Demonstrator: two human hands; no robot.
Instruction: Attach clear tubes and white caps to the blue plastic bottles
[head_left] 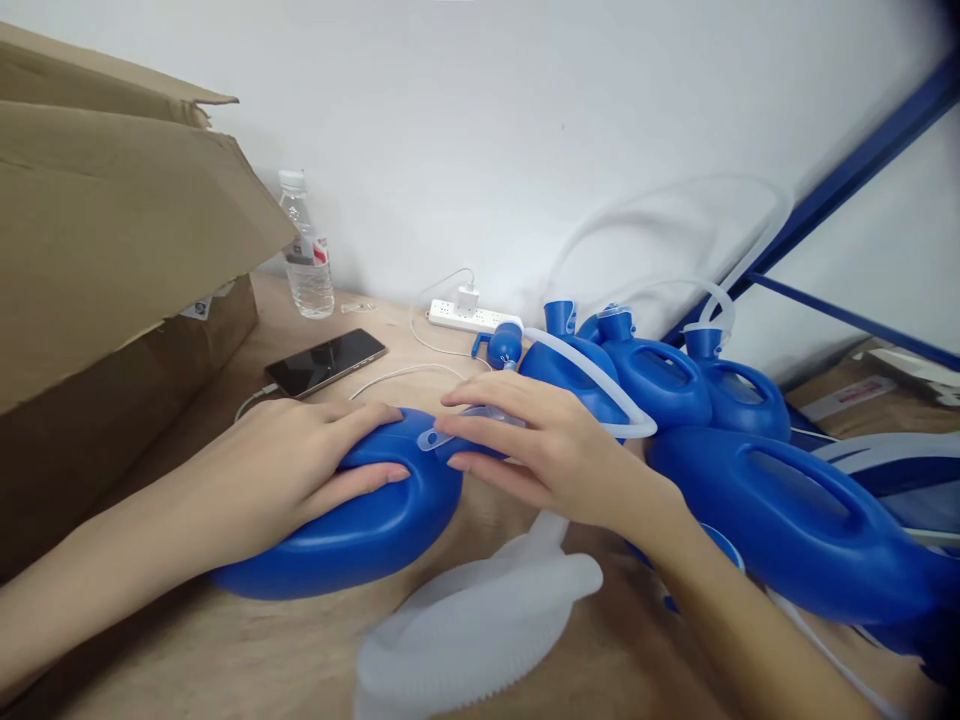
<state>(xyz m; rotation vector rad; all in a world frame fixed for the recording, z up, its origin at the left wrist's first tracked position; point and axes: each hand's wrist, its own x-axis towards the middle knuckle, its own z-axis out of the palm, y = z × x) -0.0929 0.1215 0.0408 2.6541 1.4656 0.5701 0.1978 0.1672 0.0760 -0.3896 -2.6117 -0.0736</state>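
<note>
On a bottle (424, 505) rest left hand (289, 470), right hand (559, 440) (gripping cap (429, 440), seemingly).

- No word, number or brand can be read with certainty.
- On the clear bottle (306, 275), a red and white label (319, 250) is carried; its characters are too blurred to be made out.
- On the brown carton (127, 210) at the left, a small white sticker (199, 308) is seen, marked with a dark, rounded sign that cannot be identified.
- On the brown packaging (877, 416) at the far right, a pale strip (851, 396) is printed with reddish marks, too small to be deciphered.
</note>
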